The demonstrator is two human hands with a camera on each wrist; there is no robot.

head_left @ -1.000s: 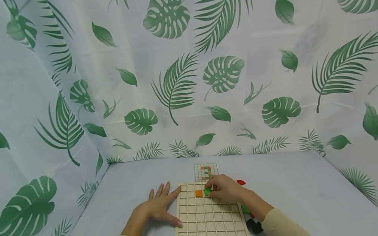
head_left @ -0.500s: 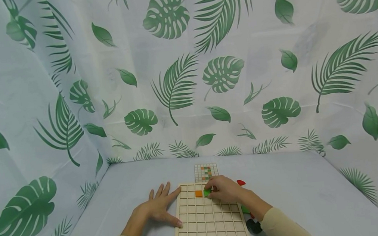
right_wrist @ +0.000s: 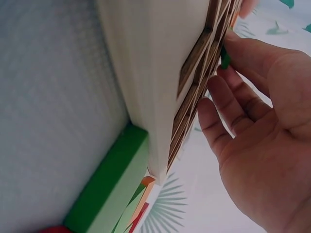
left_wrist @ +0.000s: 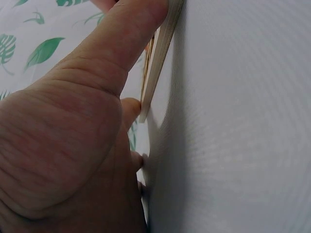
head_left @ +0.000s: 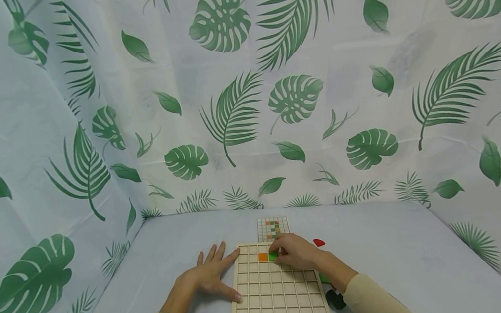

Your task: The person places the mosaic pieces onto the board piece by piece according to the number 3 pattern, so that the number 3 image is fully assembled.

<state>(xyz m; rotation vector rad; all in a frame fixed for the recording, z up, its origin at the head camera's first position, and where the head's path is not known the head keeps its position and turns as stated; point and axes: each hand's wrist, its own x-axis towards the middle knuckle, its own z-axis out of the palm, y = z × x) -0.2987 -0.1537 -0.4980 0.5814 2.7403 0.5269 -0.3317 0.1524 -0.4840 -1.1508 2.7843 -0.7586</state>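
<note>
A pale wooden grid board (head_left: 263, 297) lies on the table, with an orange square tile (head_left: 263, 257) in one of its upper cells. My right hand (head_left: 298, 251) pinches a green tile (head_left: 273, 257) between thumb and fingers, at the cell just right of the orange one. In the right wrist view only a sliver of that green tile (right_wrist: 225, 57) shows between the fingertips. Spread out on the left, my left hand (head_left: 211, 274) rests with thumb and one finger touching the board's left edge. The left wrist view shows its thumb against the board's side (left_wrist: 163, 53).
Behind the board lies a small card (head_left: 263, 229) printed with a grid of coloured cells. To its right are a red piece (head_left: 319, 242) and green pieces (head_left: 325, 278), partly hidden by the right arm. A leaf-patterned cloth (head_left: 244, 187) stands behind the table.
The green tile has shifted slightly left and now lies flatter against the board beside the orange tile, still in the right hand's pinch. The left hand has stayed in place.
</note>
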